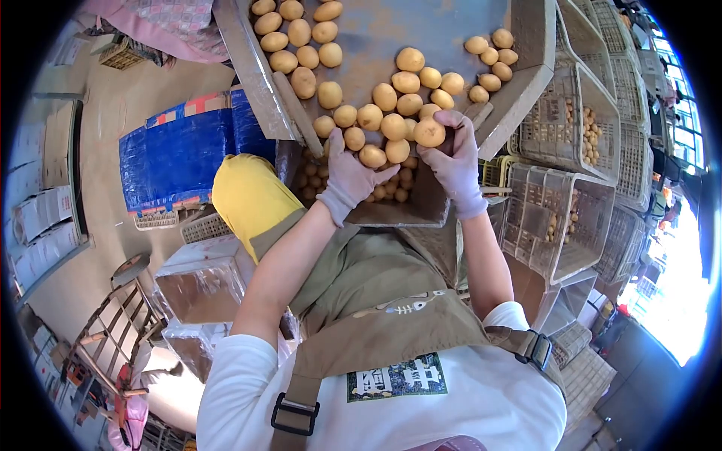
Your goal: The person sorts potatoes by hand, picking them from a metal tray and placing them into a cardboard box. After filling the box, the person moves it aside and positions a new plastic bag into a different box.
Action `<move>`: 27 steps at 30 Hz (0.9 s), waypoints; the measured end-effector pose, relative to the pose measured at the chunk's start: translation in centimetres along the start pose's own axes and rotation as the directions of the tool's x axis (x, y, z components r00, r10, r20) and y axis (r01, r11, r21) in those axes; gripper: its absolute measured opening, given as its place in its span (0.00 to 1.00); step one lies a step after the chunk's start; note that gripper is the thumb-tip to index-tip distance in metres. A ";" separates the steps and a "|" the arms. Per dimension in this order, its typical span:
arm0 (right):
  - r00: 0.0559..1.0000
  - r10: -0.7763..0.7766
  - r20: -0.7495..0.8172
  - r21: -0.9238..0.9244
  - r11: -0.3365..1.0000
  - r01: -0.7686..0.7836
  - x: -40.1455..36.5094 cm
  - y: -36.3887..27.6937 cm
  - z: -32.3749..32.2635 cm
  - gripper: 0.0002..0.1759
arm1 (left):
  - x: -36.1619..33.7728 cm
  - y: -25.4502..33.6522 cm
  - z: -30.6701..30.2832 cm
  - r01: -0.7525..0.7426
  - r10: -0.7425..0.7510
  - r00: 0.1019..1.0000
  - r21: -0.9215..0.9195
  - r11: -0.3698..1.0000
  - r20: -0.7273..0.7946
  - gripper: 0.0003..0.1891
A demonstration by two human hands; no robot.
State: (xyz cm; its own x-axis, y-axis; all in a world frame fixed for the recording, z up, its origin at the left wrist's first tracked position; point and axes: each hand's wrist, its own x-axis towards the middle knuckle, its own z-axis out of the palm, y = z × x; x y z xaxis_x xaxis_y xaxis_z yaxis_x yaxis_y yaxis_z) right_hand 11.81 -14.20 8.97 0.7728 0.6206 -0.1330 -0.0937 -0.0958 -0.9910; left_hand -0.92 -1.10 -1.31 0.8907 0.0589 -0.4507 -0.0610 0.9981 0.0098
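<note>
Right hand (455, 169) curled round a potato (429, 133), left hand (350, 178) spread flat on potatoes (372, 155), apron label (396, 378) unreadable.

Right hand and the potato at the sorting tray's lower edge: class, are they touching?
Touching. The head view shows the gloved right hand with its fingers curled round the potato, no gap between them.

The only writing is on a dark rectangular patch (396, 377) sewn on the front of the apron (376, 331); it carries large white characters over a line of smaller ones, but they are too blurred to read. Higher on the apron there is a small pale fish-bone emblem (407, 307) without letters. The cardboard boxes (37, 218) at the left edge show faint print, also not readable.
</note>
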 end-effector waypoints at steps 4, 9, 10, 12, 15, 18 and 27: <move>0.998 -0.061 -0.012 -0.072 0.996 0.060 -0.3 -0.3 0.2 0.29 | 0.3 0.0 -0.5 -0.002 0.003 0.998 -0.021 1.000 0.058 0.42; 0.915 -0.390 0.100 -0.543 0.749 0.379 0.1 0.7 -0.4 0.28 | 0.1 0.0 -0.5 0.013 -0.006 0.995 -0.072 0.997 0.099 0.43; 0.908 -0.408 0.099 -0.676 0.642 0.362 0.4 0.9 -0.1 0.29 | 0.0 -0.1 -0.4 -0.025 0.027 0.999 -0.051 0.998 0.027 0.44; 0.891 -0.444 0.101 -0.881 0.376 0.287 1.0 0.9 0.5 0.30 | -0.5 -0.4 1.2 -0.091 0.091 0.990 0.000 0.996 -0.113 0.47; 0.845 -0.264 0.465 -0.840 0.170 0.515 0.9 0.6 2.2 0.30 | 0.0 -0.6 0.2 -0.133 0.126 0.983 -0.043 0.990 -0.130 0.48; 0.864 -0.181 0.470 -0.870 0.069 0.488 2.1 1.8 1.6 0.24 | -0.5 -1.0 -0.7 -0.112 0.106 0.971 -0.015 0.994 -0.216 0.42; 0.896 -0.168 0.410 -0.909 0.004 0.417 3.6 1.8 -0.2 0.24 | -1.2 -0.3 -0.6 -0.149 0.208 0.938 0.220 0.964 -0.277 0.32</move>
State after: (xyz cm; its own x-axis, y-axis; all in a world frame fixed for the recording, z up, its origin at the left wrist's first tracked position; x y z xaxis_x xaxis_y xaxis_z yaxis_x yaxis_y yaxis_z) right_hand 14.55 -12.32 6.74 0.4508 0.8917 0.0409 0.8924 -0.4491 -0.0447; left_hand -2.29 -1.44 -1.30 0.6985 0.2575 -0.6677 -0.0921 0.9576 0.2730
